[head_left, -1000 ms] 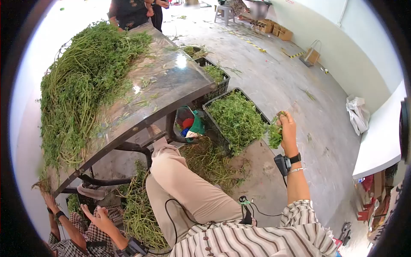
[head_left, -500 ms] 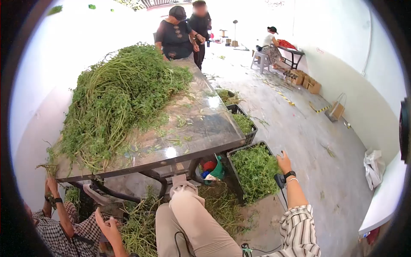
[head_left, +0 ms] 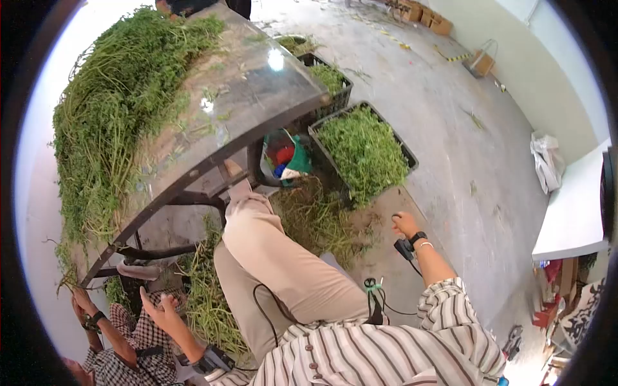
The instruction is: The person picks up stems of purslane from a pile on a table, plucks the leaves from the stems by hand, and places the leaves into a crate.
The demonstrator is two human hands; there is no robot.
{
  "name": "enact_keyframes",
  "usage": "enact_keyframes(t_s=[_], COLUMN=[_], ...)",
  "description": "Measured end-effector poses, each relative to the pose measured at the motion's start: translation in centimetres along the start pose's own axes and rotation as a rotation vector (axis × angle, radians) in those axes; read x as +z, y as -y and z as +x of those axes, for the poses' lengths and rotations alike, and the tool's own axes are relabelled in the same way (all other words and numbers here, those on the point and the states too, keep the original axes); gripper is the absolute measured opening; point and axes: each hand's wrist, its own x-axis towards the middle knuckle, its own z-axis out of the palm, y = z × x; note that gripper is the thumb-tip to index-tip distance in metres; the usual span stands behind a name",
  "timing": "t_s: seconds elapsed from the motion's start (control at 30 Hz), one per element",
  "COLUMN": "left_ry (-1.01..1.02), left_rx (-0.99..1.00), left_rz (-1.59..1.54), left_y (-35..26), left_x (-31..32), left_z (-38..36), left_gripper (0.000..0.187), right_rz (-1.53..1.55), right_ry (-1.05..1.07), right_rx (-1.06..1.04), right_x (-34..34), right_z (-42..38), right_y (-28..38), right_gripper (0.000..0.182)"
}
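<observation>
The only thing like writing is the black-and-white print (head_left: 584, 321) by the right edge, and it's too warped for me to read; the worktop (head_left: 251, 83) is a shiny brownish slab with dark edges, bits of leaf scattered over it and 2 bright glare spots; a huge heap of leafy greens (head_left: 122, 116) covers its far-left side, and more are piled in the black crate (head_left: 400, 147) on the grey floor (head_left: 450, 128), with a 2nd crate (head_left: 349, 83) just beyond; the room has a pale wall (head_left: 547, 71), yellow-black tape (head_left: 460, 56) on the floor, cardboard boxes (head_left: 441, 24) along the wall and a white bag (head_left: 546, 161) off to the right; right hand (head_left: 405, 224) is near the crate, fingers curled in narrow, can't tell if it's gripping anything; left hand (head_left: 161, 310) is fairly wide, index finger sticking up, beside loose stems (head_left: 212, 315); a co-worker in checks (head_left: 116, 357) has both hands at the worktop corner, by some stalks (head_left: 66, 278).
</observation>
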Motion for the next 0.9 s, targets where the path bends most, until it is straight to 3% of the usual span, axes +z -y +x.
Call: enact_keyframes(t_s=[0.1, 0.23, 0.3, 0.37, 0.47, 0.63, 0.7, 0.77, 0.9], left_ry=[0.044, 0.006, -0.003, 0.018, 0.030, -0.030, -0.018, 0.001, -0.011], left_rx=[-0.012, 0.042, 0.048, 0.034, -0.009, 0.040, 0.044, 0.071, 0.071], left_rz=[-0.069, -0.053, -0.101, -0.101, -0.105, -0.053, -0.097, -0.082, -0.192], left_y=[2.0, 1.4, 0.9, 1.2, 1.7, 1.6, 1.0, 1.6, 2.3], left_x=[0.0, 0.7, 0.9, 0.5, -0.2, -0.8, -0.7, -0.8, -0.4], left_z=[0.2, -0.1, -0.6, -0.6, -1.0, -1.4, -1.9, -1.3, -1.2], left_gripper=[0.055, 0.053, 0.053, 0.052, 0.052, 0.052, 0.050, 0.048, 0.051], right_rz=[-0.016, 0.003, -0.003, -0.195, -0.082, -0.026, 0.150, 0.108, 0.245], right_ry=[0.072, 0.039, 0.089, 0.227, 0.169, 0.157, 0.186, 0.246, 0.344], right_rx=[0.162, 0.285, 0.274, 0.167, 0.199, 0.231, 0.073, -0.145, -0.339], right_x=[-0.4, -0.4, -1.0, -1.2, 0.0, 1.5, 2.7, 3.2, 5.2], right_z=[-1.5, -6.0, -5.9, -4.3, -2.8, -3.6, -4.0, -4.4, -9.1], right_y=[-8.1, -9.2, -10.4, -12.2, -11.6, -2.5, 1.3, 5.9, 18.1], right_gripper=[0.024, 0.022, 0.021, 0.021, 0.024, 0.025, 0.023, 0.025, 0.027])
